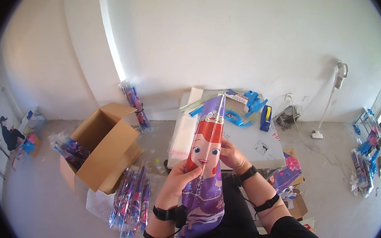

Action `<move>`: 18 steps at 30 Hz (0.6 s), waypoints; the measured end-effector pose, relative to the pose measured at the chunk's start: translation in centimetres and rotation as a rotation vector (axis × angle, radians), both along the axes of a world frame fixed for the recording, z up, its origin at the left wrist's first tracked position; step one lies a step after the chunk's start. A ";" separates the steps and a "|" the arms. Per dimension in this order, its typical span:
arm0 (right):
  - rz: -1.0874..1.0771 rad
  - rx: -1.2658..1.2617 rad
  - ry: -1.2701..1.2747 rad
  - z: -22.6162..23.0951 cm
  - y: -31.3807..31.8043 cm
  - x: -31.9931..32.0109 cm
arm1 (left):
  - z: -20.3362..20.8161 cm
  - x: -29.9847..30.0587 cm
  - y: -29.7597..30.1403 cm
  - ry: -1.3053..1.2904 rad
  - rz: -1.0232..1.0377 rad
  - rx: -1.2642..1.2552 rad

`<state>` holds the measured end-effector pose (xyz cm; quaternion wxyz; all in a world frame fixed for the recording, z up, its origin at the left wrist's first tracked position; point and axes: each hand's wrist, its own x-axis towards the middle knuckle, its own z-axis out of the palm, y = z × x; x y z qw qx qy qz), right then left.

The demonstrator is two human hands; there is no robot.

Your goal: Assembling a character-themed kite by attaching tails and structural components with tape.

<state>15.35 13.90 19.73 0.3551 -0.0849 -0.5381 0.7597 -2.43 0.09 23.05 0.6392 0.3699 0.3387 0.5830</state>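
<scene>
In front of my body I hold a long, tapering purple package (pixel 206 199), printed with a red-haired cartoon princess and shiny like clear plastic film. Its narrow end points away over the table, and its wide end reaches down near my lap. My left hand (pixel 184 176) grips its left edge, thumb lying across the front. On the opposite edge, my right hand (pixel 233 156) is closed around it, its fingers partly hidden behind. Beyond the package is a white-topped table (pixel 257 156).
Blue strips (pixel 252 102), a dark blue box (pixel 265 118) and clear sleeves lie on the table. An open cardboard box (pixel 111 148) with wrapped bundles (pixel 132 199) beside it stands left. A stick vacuum (pixel 333 93) leans on the wall. Another person (pixel 10 134) sits far left.
</scene>
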 end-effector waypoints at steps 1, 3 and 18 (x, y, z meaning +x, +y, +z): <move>0.037 -0.062 0.009 -0.3 0.4 0.9 | 0.1 0.6 0.5 -0.002 -0.008 0.010; 0.080 -0.089 0.026 -1.1 0.9 2.7 | 0.4 1.9 1.1 0.070 -0.008 0.015; -0.418 -0.047 0.074 -6.4 0.7 14.5 | -2.8 14.7 9.7 0.796 -0.002 0.673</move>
